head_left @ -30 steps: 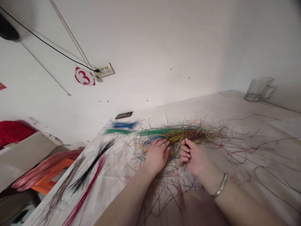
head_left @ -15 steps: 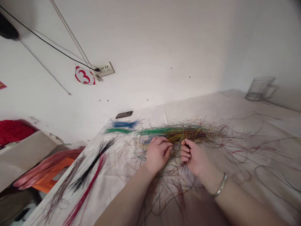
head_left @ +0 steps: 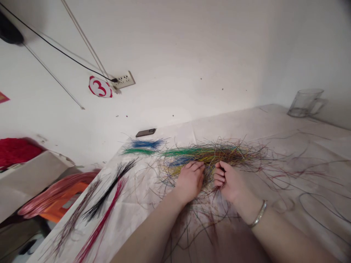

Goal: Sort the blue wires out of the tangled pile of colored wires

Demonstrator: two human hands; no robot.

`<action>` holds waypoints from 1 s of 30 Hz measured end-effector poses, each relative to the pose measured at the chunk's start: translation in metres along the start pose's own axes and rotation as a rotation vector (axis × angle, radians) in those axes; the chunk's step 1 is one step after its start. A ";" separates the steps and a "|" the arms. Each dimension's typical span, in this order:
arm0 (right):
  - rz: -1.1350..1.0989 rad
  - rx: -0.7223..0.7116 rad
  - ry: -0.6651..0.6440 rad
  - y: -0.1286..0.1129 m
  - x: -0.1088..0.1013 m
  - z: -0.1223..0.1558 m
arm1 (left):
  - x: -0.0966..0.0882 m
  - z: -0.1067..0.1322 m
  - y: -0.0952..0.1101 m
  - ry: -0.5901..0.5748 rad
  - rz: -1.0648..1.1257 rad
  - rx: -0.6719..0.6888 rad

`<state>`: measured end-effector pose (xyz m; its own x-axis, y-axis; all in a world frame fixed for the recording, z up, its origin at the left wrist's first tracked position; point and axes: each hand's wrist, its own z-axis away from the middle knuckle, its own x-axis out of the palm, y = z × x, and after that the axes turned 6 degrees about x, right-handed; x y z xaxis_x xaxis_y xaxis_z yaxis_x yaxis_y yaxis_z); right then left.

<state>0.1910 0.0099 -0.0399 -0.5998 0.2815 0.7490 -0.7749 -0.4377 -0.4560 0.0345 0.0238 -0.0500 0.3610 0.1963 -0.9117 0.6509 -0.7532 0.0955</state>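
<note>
A tangled pile of thin coloured wires, green, yellow, blue and red, lies on the white-sheeted table. My left hand and my right hand rest in its near side, fingers curled, gripping strands between them. A silver bangle circles my right wrist. Stray wires spread across the sheet around both hands. Further left lie sorted bundles: blue wires, green wires, black wires, red wires and dark maroon wires.
A phone lies at the wall behind the bundles, and a glass jug stands at the far right. Off the table's left edge are a coil of pink wire, an orange stool, a cardboard box and red cloth.
My left hand has slid right, closing the gap to my right hand. The view has shifted slightly, and the wires between my hands have bunched a little.
</note>
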 end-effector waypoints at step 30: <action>0.003 0.057 0.015 0.001 0.003 0.002 | 0.004 0.000 0.004 -0.077 -0.139 -0.123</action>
<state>0.1889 0.0088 -0.0378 -0.6049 0.2927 0.7405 -0.7609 -0.4865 -0.4293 0.0380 0.0216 -0.0532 0.2130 0.2412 -0.9468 0.7694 -0.6386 0.0105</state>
